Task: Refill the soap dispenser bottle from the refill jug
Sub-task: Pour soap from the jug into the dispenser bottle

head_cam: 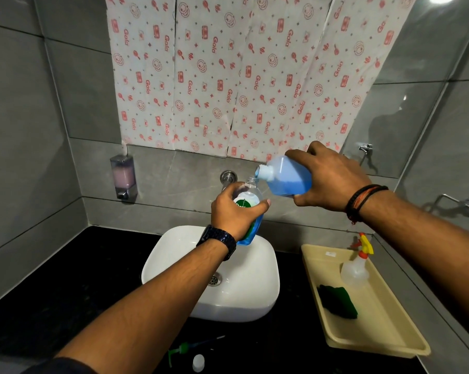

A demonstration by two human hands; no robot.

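Note:
My left hand (234, 211) grips the clear soap dispenser bottle (251, 225) over the white sink (257, 279). The bottle has a green and white label and blue liquid in its lower part, and its neck is uncapped. My right hand (333, 182) holds the translucent refill jug (287, 178), tipped to the left, with blue soap inside. The jug's spout sits just above the bottle's neck, and a thin blue stream runs between them. The green pump head (183, 349) and a white cap (199, 363) lie on the black counter in front of the sink.
A beige tray (390, 333) at the right holds a spray bottle (356, 268) and a green scrub pad (338, 300). A wall soap dispenser (123, 176) hangs at the left. The tap (228, 178) sticks out of the wall behind the bottle. Patterned paper covers the mirror.

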